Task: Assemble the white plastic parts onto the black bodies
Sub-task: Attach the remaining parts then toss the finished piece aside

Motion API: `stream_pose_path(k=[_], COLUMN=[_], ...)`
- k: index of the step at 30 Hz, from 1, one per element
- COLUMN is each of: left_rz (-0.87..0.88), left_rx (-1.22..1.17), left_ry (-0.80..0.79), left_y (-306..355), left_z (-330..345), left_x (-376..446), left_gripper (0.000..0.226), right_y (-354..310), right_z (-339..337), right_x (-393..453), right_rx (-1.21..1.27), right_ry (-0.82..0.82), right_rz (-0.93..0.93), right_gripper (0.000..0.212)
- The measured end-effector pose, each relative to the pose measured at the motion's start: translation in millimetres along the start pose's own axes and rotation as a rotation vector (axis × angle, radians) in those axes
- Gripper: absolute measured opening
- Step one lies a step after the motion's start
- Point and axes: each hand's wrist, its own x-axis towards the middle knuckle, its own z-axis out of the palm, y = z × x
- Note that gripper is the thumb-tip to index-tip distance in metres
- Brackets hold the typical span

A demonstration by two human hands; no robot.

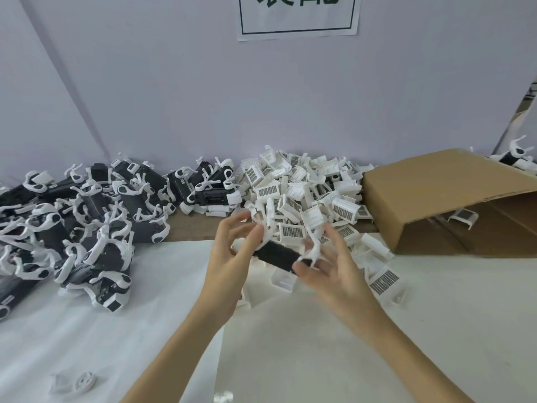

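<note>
Black body [276,257] held up between both hands, just above desk [162,315], front-centre. Left hand [232,257] curled round its left end, thumb and fingers wrapped on the white piece there. Right hand [328,266] at the right end, fingers spread and mostly straight, thumb against the body's lower right corner; white curved arm [315,248] sticking up by those fingers (blurred, can't tell whether right grip actually pinches it or only touches). So: left grip clamped on body, right grip unclear.

Behind hands, heap of loose white plastic parts [302,196] w/ grid-patterned faces, spilling from back wall toward front; a few strays near right wrist. Left of that, big pile of black bodies w/ white arms fitted [87,222], running from wall to left edge. Right side: cardboard box [447,199] lying on its side, open toward viewer, one white part [463,218] inside its mouth. One more black-and-white unit [514,155] beyond box, far right. Lone white ring-shaped bit [78,383] on desk, bottom left. Paper sign [299,16] w/ green print on wall, top centre, cut off by frame.
</note>
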Motion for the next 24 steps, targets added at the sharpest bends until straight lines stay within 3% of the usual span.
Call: stream_pose_path(k=[2,5,9,12,16,20,22,24], left_rz=[0.049,0.008,-0.093,-0.111,-0.232,-0.235,-0.159,0.041], left_rx=[0.038,-0.111,-0.182,-0.271,-0.45,-0.417,-0.2,0.071], left_ry=[-0.075,-0.115,0.126,0.312,0.284,0.158,0.069,-0.024], left_y=[-3.3,-5.2,-2.2,-5.8,-2.9,-4.9,-7.7,-13.3], left_z=[-3.3,-1.7,11.0,9.0,1.5,5.1,9.4,12.3], left_x=[-1.7,-0.9,-7.3,-10.3,-7.0,-6.8,-7.9,-13.1], left_gripper=[0.053,0.051,0.08,0.073,0.072,0.085,0.091,0.082], right_y=[1.5,3.2,5.5,6.0,5.0,0.1,-3.6,-6.8], right_z=[0.4,-1.0,0.2,6.8,15.4,9.7,7.4,3.1], right_x=[0.7,-0.8,-6.5,-11.1,-13.7,-11.5,-9.3,-3.0], right_rx=[0.08,0.016,-0.246,-0.451,-0.543,-0.402,-0.212,-0.079], right_ry=[-0.008,0.023,-0.034,-0.111,-0.112,0.004,0.164,0.343], right_rz=[0.085,0.038,-0.223,-0.361,-0.471,-0.324,-0.169,0.022], right_gripper=[0.086,0.078,0.079,0.084,0.085,0.078,0.067,0.053])
